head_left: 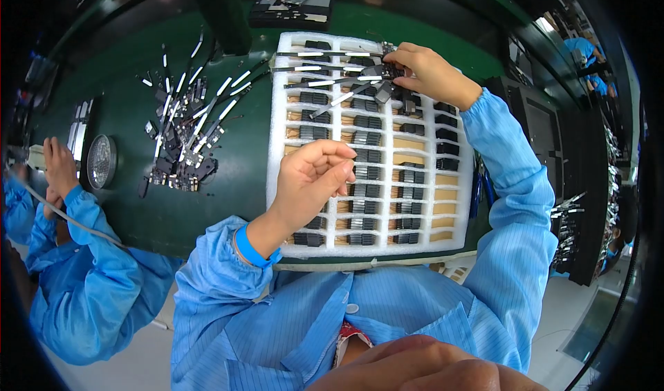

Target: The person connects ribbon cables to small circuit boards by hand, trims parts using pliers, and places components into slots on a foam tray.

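Observation:
My left hand (312, 180) hovers over the middle of a white foam tray (273, 177), thumb and fingers curled together in a pinch. Whether anything small lies between those fingertips I cannot make out. At the tray's far right, my right hand (432, 74) has its thumb and fingers closed on a bunch of small black electronic parts with flat cables (391, 71). Their black-and-white strips (319, 68) fan out leftward across the upper rows. Several small black parts (366, 137) sit in the tray's compartments, with brownish pieces (408, 144) in others.
Left of the tray, a loose pile of similar cabled parts (183, 138) lies on the green table (238, 163). Beyond it are a round metal dish (102, 161) and a co-worker's hand (61, 166). Black trays (543, 125) stand at right; a dark post (220, 14) rises behind.

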Action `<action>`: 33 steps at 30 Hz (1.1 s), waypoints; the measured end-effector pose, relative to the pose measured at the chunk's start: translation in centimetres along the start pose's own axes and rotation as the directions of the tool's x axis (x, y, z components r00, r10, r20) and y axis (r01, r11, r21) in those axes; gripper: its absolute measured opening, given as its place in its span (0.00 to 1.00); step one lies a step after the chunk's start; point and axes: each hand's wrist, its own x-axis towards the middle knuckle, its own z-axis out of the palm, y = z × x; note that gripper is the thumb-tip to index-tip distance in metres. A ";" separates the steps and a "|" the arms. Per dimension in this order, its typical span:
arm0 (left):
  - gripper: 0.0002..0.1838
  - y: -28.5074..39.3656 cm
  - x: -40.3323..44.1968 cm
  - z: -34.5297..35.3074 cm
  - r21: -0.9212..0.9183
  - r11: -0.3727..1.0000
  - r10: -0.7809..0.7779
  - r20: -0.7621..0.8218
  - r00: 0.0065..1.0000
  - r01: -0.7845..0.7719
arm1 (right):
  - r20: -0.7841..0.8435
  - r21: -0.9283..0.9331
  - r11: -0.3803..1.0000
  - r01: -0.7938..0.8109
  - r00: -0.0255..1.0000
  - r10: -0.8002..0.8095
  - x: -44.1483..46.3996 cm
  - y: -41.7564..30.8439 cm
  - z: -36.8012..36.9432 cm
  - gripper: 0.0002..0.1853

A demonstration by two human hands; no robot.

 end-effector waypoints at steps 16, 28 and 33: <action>0.08 -0.2 0.0 0.0 0.013 1.000 0.007 -0.011 1.000 -0.007 | -0.102 0.018 0.998 0.067 0.993 -0.065 -0.4 -0.4 -0.6 0.13; 0.08 0.2 0.0 0.1 0.122 0.990 -0.067 -0.086 0.994 0.077 | -0.089 0.714 0.694 -0.093 0.971 0.222 -5.2 2.0 -9.6 0.08; 0.08 -0.1 0.1 0.0 0.146 0.986 -0.063 -0.085 0.994 0.075 | -0.011 0.503 0.756 -0.420 0.871 0.491 -8.6 10.6 -11.1 0.08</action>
